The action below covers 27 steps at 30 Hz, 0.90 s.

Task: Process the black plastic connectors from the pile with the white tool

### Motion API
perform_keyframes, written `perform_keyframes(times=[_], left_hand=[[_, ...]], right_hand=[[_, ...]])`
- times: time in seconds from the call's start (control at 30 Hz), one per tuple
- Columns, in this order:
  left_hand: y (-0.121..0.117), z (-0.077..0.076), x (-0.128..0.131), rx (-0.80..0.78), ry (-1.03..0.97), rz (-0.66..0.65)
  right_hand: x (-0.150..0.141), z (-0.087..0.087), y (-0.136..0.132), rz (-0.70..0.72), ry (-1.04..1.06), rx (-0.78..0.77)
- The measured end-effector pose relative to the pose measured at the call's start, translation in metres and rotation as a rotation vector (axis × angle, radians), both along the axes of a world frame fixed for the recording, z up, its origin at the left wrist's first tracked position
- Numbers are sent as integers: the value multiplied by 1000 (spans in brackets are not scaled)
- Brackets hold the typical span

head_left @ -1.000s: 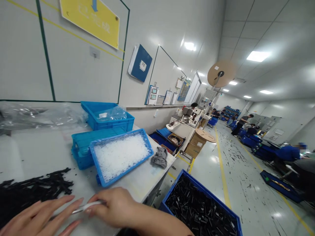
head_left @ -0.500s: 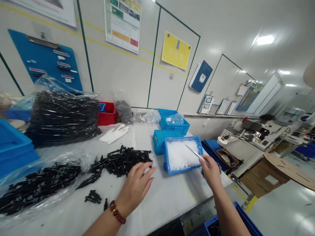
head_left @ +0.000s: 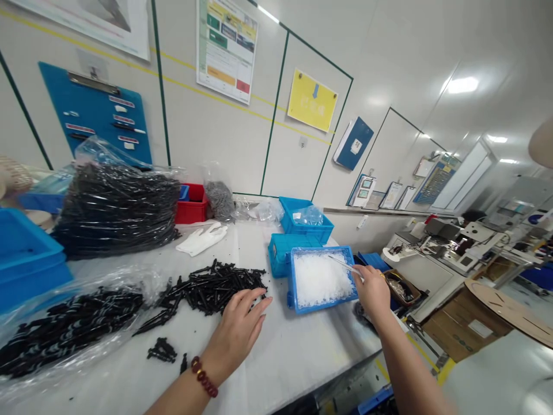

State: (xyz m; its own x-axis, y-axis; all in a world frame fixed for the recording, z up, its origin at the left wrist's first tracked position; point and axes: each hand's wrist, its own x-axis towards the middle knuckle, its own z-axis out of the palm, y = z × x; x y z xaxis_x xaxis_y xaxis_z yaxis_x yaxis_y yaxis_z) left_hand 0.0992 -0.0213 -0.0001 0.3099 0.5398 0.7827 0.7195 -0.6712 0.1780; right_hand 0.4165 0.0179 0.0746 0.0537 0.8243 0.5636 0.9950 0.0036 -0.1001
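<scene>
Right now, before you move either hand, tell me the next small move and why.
Probably lower the tweezers in your right hand into the white bits in the blue tray and pick one out: the tips sit over the tray, while your left hand rests on the table beside the black parts.

A white panelled wall (head_left: 259, 155) in a factory workroom is marked with dark green and yellow lines, and a blue clipboard (head_left: 95, 115), a printed chart (head_left: 226, 51) and a yellow sign (head_left: 311, 100) are mounted on it, with a blue binder (head_left: 354, 143) hung farther along. A narrow ledge (head_left: 380, 211) is fixed along the wall beneath clipped documents. The room is lit by recessed ceiling panels (head_left: 462, 85). A pale, glossy floor (head_left: 501, 369) marked with a yellow line (head_left: 444, 372) is seen at lower right, beside a white machine bench (head_left: 425, 271) and cardboard boxes (head_left: 453, 328)
</scene>
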Motion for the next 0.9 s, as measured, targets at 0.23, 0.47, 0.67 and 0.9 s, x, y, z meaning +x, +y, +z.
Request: perform_keyframes(times=[0.23, 0.47, 0.67, 0.9], left_hand=[[0, 1, 0, -6, 7, -4], [1, -1, 0, -30, 13, -11], [1, 0, -1, -40, 9, -17], [1, -1, 1, -38, 0, -26]], right_hand=[[-7, 7, 3, -33, -88, -54], [-11, -2, 20, -35, -28, -117], [2, -1, 20, -5, 62, -148], [10, 18, 15, -72, -31, -107]])
